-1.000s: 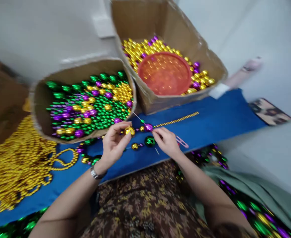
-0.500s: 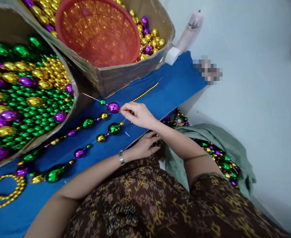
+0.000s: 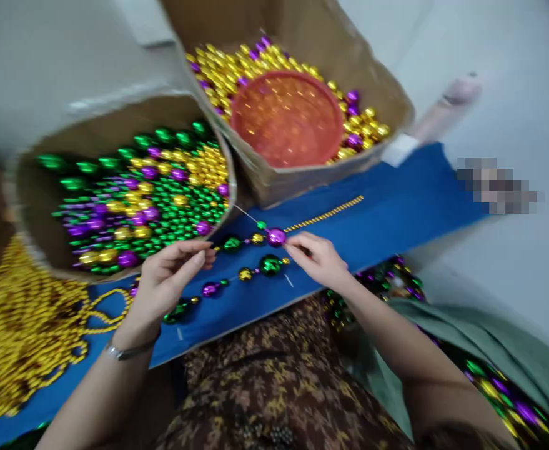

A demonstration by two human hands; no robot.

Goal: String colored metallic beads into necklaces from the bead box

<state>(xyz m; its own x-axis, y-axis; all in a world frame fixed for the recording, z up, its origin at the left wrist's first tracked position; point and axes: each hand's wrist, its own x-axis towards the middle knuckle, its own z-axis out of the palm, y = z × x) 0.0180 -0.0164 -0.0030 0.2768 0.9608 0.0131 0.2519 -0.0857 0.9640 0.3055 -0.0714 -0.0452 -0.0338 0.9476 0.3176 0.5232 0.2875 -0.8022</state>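
A strand of shiny purple, green and gold beads lies doubled on the blue cloth. My right hand (image 3: 318, 256) pinches it at a large purple bead (image 3: 276, 237), with a small green bead (image 3: 262, 225) and a thin bare string end beyond. My left hand (image 3: 173, 275), a metal watch on its wrist, has thumb and fingers closed on the strand's upper row, left of a green bead (image 3: 232, 244). In the lower row are a large green bead (image 3: 271, 265) and a purple bead (image 3: 210, 289). A thin gold bead string (image 3: 325, 214) lies behind my right hand.
Two boxes stand behind the blue cloth (image 3: 396, 200): the left box (image 3: 35, 187) holds loose beads, the right box (image 3: 372, 69) beads and a red basket (image 3: 288, 125). Gold bead strings (image 3: 25, 331) pile at left. A pale cylinder (image 3: 452, 106) stands at back right.
My left hand has risen from my lap to the strand's upper row. My right hand stays at the purple bead. The view has swung left, bringing the gold string pile into sight.
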